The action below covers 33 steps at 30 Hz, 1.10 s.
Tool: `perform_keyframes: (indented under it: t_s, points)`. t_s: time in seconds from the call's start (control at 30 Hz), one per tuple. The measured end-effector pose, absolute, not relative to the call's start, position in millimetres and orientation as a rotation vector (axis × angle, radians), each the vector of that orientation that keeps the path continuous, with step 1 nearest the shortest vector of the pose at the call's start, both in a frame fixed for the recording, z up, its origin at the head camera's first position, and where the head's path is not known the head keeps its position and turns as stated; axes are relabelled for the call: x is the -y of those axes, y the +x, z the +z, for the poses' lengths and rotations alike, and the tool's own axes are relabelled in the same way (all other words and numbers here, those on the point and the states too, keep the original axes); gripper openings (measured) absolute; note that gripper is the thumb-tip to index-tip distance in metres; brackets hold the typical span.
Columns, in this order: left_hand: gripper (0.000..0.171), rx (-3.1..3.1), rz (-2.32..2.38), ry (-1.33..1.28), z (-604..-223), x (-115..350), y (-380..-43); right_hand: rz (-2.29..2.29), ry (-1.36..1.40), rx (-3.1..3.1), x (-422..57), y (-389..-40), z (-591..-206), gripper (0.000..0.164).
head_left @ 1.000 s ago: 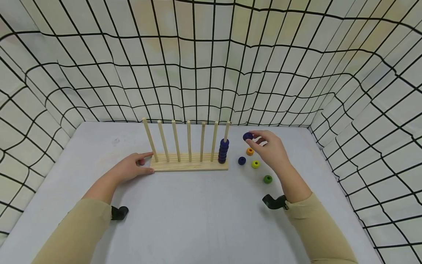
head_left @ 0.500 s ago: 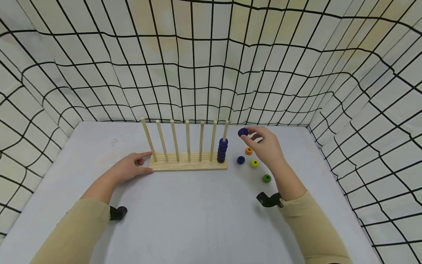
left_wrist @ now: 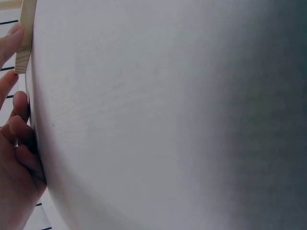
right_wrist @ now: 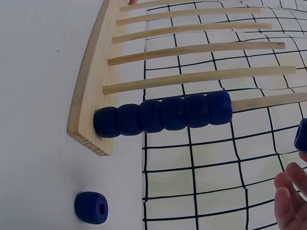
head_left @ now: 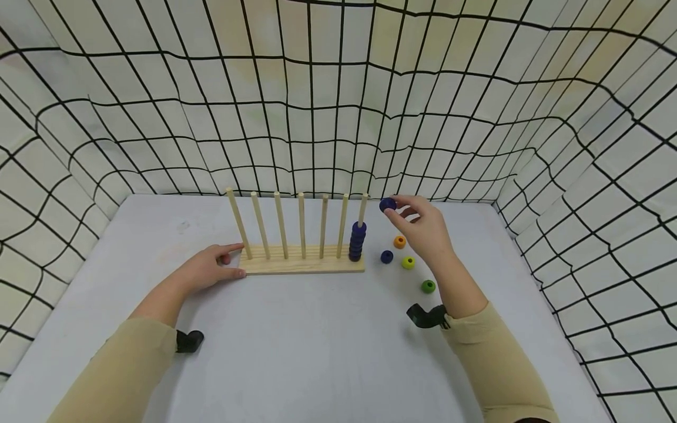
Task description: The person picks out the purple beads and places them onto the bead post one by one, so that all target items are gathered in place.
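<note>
A wooden peg rack (head_left: 304, 267) with several upright pegs stands near the back of the table. Several blue beads (head_left: 357, 242) are stacked on its rightmost peg, leaving the peg's top bare. At the rack's left end, my left hand (head_left: 206, 270) holds the base between thumb and index finger; in the left wrist view the other fingers are curled beside the board's end (left_wrist: 24, 52). My right hand (head_left: 427, 229) pinches a blue bead (head_left: 388, 204) with thumb and fingertips, right of the rightmost peg's top and apart from it. In the right wrist view that bead (right_wrist: 301, 136) is partly cut off.
Right of the rack lie a loose blue bead (head_left: 387, 257), an orange bead (head_left: 399, 241), a yellow bead (head_left: 408, 262) and a green bead (head_left: 428, 286). Black netting (head_left: 312, 141) rises behind the white table (head_left: 317, 352) and along its sides.
My right hand has carried its blue bead left and upward, closer to the rightmost peg's top. My left hand stays at the rack's left end.
</note>
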State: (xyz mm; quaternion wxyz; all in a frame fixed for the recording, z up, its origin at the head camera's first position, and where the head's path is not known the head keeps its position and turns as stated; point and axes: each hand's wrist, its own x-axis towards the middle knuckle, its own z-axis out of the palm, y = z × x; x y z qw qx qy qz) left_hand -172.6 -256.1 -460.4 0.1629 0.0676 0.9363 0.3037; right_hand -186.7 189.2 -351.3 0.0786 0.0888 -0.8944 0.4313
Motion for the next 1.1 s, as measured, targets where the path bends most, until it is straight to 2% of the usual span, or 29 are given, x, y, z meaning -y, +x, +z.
perform_keyframes:
  t_s: [1.1]
  points:
    - [0.083, -2.663, 0.872, 0.166, -461.3, 255.4, -172.8, 1.436, 0.402, 2.507, -159.6, -192.8, -332.6, 0.038]
